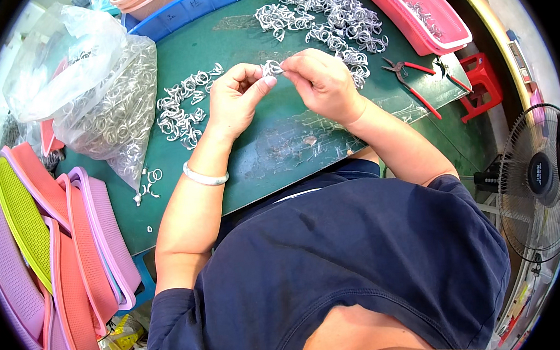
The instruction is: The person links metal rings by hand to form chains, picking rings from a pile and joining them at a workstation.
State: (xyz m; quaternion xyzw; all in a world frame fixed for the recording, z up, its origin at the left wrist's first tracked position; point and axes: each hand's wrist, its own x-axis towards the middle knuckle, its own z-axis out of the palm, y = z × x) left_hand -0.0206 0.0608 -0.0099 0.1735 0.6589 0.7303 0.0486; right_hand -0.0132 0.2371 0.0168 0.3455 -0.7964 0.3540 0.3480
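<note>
A small silver metal ring [272, 67] is pinched between my two hands above the green table. The thumb and fingers of my left hand [237, 100] close on its left side. From the right, the fingertips of my right hand [321, 82] meet it; what exactly they grip is too small to tell. Just left of my left hand lies a loose group of silver rings [183, 107]. Beyond my right hand, a larger heap of similar rings [334, 14] spreads over the table.
On the left stand a clear plastic bag [118, 98] full of rings and several stacked coloured baskets [67, 252]. A pink bin [434, 21] with small metal pieces and red-handled pliers [409, 80] are at the right. A blue crate [186, 10], red stool [480, 86] and fan [537, 178] stand around.
</note>
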